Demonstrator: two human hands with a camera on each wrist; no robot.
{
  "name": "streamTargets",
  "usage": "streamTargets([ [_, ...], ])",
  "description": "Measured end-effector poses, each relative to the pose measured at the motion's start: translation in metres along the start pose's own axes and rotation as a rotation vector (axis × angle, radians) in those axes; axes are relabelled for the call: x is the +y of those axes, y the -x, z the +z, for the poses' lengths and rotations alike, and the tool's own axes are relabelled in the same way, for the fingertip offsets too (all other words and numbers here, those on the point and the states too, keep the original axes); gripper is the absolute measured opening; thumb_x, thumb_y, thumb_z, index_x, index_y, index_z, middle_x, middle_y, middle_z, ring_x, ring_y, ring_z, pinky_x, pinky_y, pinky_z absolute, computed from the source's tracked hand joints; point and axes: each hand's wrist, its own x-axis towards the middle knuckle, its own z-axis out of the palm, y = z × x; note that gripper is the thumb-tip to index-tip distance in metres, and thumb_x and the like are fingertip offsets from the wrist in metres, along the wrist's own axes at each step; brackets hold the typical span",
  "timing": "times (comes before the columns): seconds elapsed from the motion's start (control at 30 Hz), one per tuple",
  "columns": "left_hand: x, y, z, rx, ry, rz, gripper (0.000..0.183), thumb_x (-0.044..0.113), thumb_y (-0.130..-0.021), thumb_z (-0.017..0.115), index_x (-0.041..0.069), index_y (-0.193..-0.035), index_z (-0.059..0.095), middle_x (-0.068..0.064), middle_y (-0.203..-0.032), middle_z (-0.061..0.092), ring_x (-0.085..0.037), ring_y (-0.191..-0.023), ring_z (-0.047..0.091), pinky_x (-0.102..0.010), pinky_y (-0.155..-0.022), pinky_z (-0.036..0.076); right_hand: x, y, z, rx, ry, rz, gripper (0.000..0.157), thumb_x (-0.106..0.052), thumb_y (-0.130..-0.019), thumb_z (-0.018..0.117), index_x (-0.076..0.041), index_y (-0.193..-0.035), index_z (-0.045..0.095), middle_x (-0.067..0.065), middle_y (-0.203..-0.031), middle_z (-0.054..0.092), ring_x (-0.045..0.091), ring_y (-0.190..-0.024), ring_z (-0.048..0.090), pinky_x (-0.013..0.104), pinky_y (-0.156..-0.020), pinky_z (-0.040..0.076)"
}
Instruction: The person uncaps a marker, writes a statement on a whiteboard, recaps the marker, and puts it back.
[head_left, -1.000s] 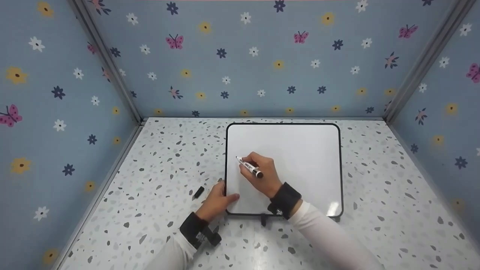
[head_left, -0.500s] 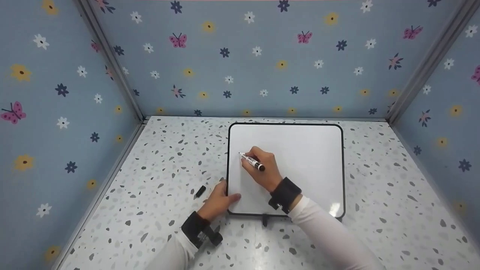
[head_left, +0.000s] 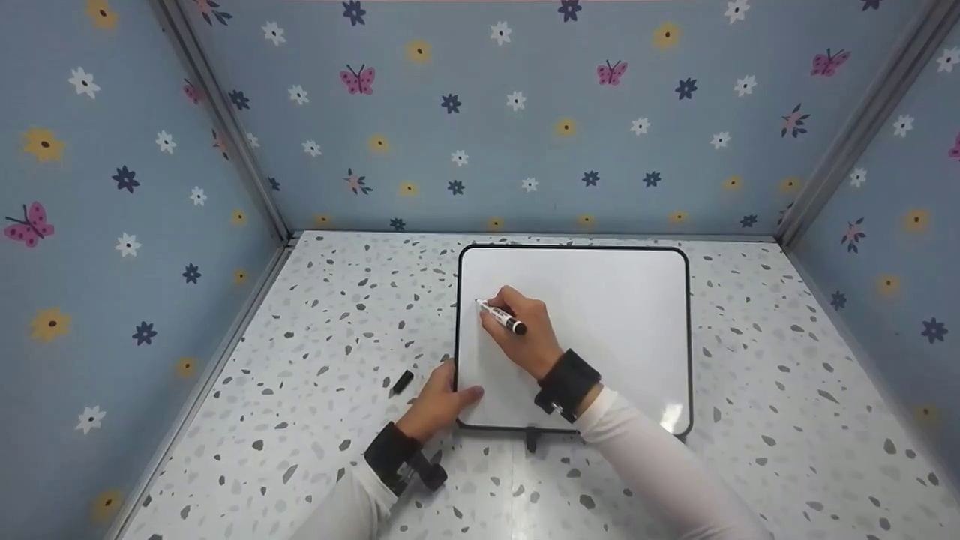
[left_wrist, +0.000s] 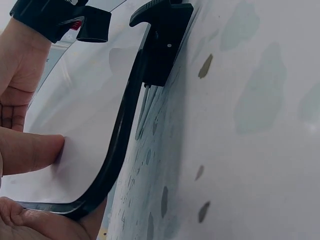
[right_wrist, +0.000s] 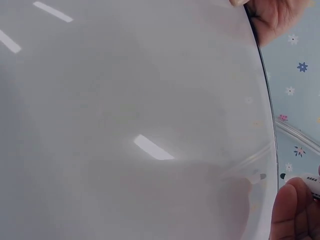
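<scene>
A whiteboard [head_left: 592, 345] with a thin black frame stands over the speckled table. My right hand [head_left: 525, 330] pinches a whiteboard marker [head_left: 501, 316], white with a black end, its tip right at the board's surface near the left edge. In the right wrist view the marker [right_wrist: 314, 184] shows only in part, beside the curled fingers. My left hand [head_left: 441, 401] grips the board's lower left edge. Its thumb [left_wrist: 35, 151] presses on the white face, while the fingers reach behind the frame. No marks show on the board.
A black marker cap [head_left: 403, 382] lies on the table [head_left: 330, 322] left of the board. A black support piece [left_wrist: 162, 47] with thin wire sits at the board's lower edge. Flower-patterned walls [head_left: 525, 120] enclose the table at the back and sides.
My right hand has moved a little up the board with the marker, near the left edge. My left hand keeps its hold on the board. The head view has shifted slightly.
</scene>
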Motion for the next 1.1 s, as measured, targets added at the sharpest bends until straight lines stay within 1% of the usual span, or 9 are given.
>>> streamTargets([
  [0.17,-0.0001,-0.0002,0.0002,0.005,-0.011,0.006,0.054,0.006,-0.099,0.069,-0.009,-0.147,0.052,-0.026,-0.139,0.068,-0.038,-0.131,0.067,-0.057,-0.118,0.050,0.0011,-0.0024,0.0000,-0.003,0.013,0.005,0.012,-0.002,-0.092,0.072,-0.003,-0.084,0.062,0.011,-0.077,0.074,0.007,-0.062,0.048,0.020,-0.059,0.039],
  [0.4,0.0007,-0.0008,0.0001,0.014,-0.018,-0.019,0.054,0.008,-0.099,0.069,-0.007,-0.147,0.052,-0.024,-0.140,0.068,-0.036,-0.132,0.066,-0.057,-0.119,0.049,0.0012,-0.0034,-0.0010,-0.013,-0.001,0.011,0.014,-0.001,-0.092,0.072,-0.003,-0.084,0.061,0.010,-0.076,0.074,0.007,-0.061,0.047,0.020,-0.059,0.038],
  [0.63,0.0006,-0.0003,0.0003,0.014,-0.013,-0.024,0.053,0.008,-0.099,0.069,-0.007,-0.146,0.052,-0.024,-0.139,0.068,-0.036,-0.132,0.066,-0.057,-0.119,0.049,-0.0002,-0.0035,-0.0016,-0.023,-0.003,0.027,0.014,-0.002,-0.092,0.072,-0.004,-0.083,0.061,0.011,-0.080,0.077,0.007,-0.062,0.049,0.021,-0.060,0.040],
  [0.77,0.0003,0.0000,0.0016,0.005,-0.007,-0.007,0.055,0.008,-0.099,0.068,-0.009,-0.148,0.050,-0.026,-0.142,0.066,-0.037,-0.134,0.065,-0.057,-0.120,0.049,-0.0006,-0.0028,-0.0029,-0.031,0.022,0.041,0.014,-0.002,-0.092,0.071,-0.004,-0.082,0.061,0.012,-0.082,0.079,0.008,-0.062,0.051,0.021,-0.060,0.040],
  [0.9,0.0012,0.0003,0.0024,-0.005,0.024,0.003,0.055,0.007,-0.099,0.067,-0.008,-0.149,0.050,-0.025,-0.141,0.067,-0.036,-0.132,0.066,-0.056,-0.119,0.049,-0.0008,-0.0008,-0.0041,-0.035,0.038,0.037,0.013,-0.002,-0.091,0.071,-0.003,-0.083,0.061,0.012,-0.078,0.076,0.009,-0.062,0.050,0.021,-0.060,0.039],
  [1.1,0.0003,0.0022,0.0020,0.009,0.033,-0.010,0.055,0.005,-0.099,0.068,-0.006,-0.151,0.051,-0.024,-0.142,0.068,-0.036,-0.132,0.067,-0.056,-0.119,0.049,-0.0003,0.0032,-0.0022,-0.045,0.015,0.031,0.014,-0.002,-0.090,0.069,-0.005,-0.080,0.060,0.010,-0.073,0.073,0.007,-0.060,0.047,0.021,-0.058,0.037],
])
